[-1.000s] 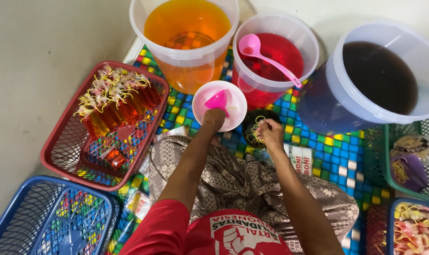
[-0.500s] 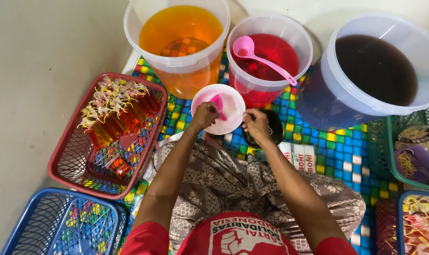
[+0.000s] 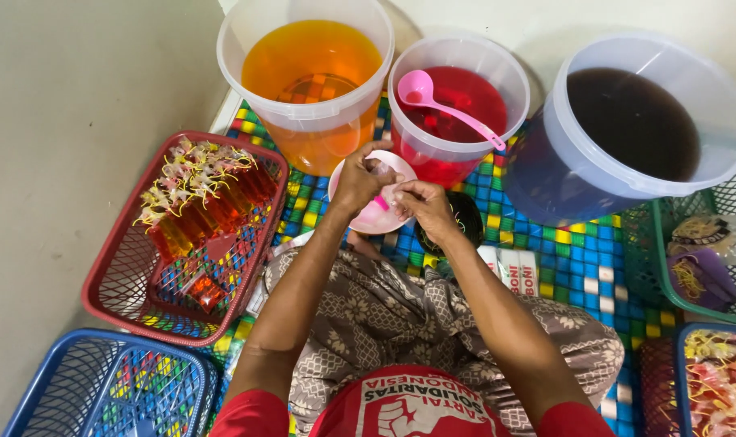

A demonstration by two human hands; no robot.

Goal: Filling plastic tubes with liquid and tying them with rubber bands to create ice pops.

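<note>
- Left hand (image 3: 358,180) — fingers curled shut on the rim of the pink bowl (image 3: 369,218), which sits over the checkered mat (image 3: 594,259) just in front of the buckets.
- Right hand (image 3: 420,207) — fingertips pinched together on a small pink piece (image 3: 381,202) over the bowl.
- Behind: orange bucket (image 3: 307,81), red bucket (image 3: 458,105) with pink ladle (image 3: 445,109), dark bucket (image 3: 627,129).
- Left: red basket (image 3: 109,275) of tied orange packets (image 3: 202,202).

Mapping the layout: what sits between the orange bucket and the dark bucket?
In the head view, the red-liquid bucket with a pink ladle stands between the orange bucket and the dark bucket.
</note>
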